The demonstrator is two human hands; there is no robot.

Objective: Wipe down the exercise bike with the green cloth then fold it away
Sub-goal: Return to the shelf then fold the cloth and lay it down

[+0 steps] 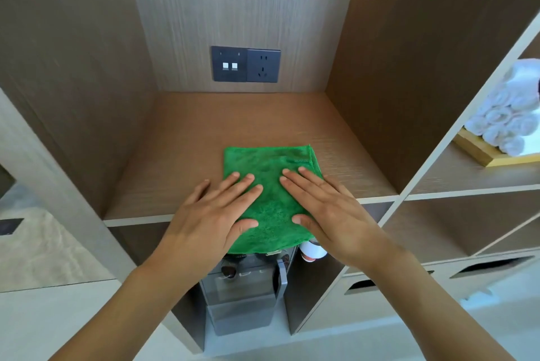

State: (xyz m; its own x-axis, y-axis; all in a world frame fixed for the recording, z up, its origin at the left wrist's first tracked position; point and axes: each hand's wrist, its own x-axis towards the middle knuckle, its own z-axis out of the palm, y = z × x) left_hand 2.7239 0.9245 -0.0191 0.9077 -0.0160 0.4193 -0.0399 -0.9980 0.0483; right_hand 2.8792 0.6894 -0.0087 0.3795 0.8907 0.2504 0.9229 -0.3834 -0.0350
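Note:
The green cloth (270, 185) lies folded into a rectangle on a wooden shelf (175, 162), its near edge hanging a little over the shelf's front lip. My left hand (210, 211) rests flat on the cloth's left side, fingers spread. My right hand (324, 208) lies flat on its right side, fingers together and pointing toward the back wall. Neither hand grips the cloth. The exercise bike is out of view.
A dark socket plate (246, 64) is set in the alcove's back wall. Below the shelf stands a grey water dispenser (242, 296) with a paper cup (311, 252) beside it. Rolled white towels (511, 115) sit in a gold tray on the right shelf.

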